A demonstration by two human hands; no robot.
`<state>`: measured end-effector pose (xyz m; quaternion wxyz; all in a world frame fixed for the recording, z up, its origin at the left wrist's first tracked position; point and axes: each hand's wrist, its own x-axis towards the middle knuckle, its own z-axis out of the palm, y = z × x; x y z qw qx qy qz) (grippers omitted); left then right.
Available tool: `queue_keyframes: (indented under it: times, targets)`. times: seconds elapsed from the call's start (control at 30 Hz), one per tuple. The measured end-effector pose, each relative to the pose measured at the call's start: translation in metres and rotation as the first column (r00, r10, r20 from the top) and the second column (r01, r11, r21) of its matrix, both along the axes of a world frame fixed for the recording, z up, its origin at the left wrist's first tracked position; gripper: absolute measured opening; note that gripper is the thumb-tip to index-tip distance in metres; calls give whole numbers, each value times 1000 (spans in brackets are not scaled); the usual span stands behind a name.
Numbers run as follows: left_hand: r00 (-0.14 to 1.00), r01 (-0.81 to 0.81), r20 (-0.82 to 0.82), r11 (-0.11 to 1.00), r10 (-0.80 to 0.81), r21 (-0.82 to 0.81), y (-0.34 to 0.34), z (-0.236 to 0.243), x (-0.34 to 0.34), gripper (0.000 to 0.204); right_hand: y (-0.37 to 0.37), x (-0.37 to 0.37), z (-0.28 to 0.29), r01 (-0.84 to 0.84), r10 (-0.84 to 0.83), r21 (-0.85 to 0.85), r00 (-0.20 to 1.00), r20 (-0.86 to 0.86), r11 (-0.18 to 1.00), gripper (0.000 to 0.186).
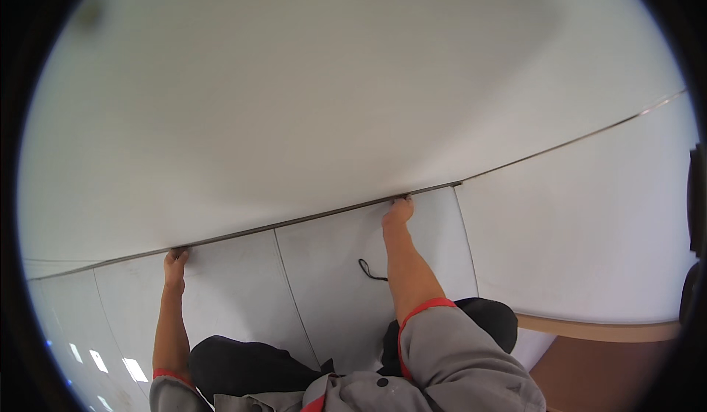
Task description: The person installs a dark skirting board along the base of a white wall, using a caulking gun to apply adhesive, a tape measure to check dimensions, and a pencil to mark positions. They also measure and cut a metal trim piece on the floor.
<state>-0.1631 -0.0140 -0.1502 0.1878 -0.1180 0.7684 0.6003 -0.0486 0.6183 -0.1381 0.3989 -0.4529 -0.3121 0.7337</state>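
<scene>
A long, thin dark metal strip (pixel 317 215) runs across the middle, rising slightly to the right, along the seam between a large white surface (pixel 317 95) and several smaller white panels (pixel 236 287). My left hand (pixel 175 265) grips the strip toward its left part, fingers curled at it. Farther right, my right hand (pixel 399 209) is closed on the same strip near its right end, with the fingertips partly hidden. A black cord loop (pixel 368 268) lies on a panel just left of my right forearm, partly hidden by it.
A curved wooden edge (pixel 596 329) with a brown surface (pixel 596 375) below it is at the lower right. A thin seam continues toward the upper right. Dark objects at the far right rim are too cut off to identify. My bent legs fill part of the lower middle.
</scene>
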Motion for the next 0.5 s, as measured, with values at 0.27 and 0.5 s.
queue_keyframes:
  times: [0.27, 0.5]
  targets:
    - [1000, -6, 28, 1000, 6, 7, -9, 6, -2, 37, -146, -36, -26, -12, 10, -78, 1000, -22, 997, 38]
    - [1000, -3, -16, 999, 2, -51, -8, -1, -4, 33, -311, -66, -55, -244, 216, 71, 937, 274, 967, 31]
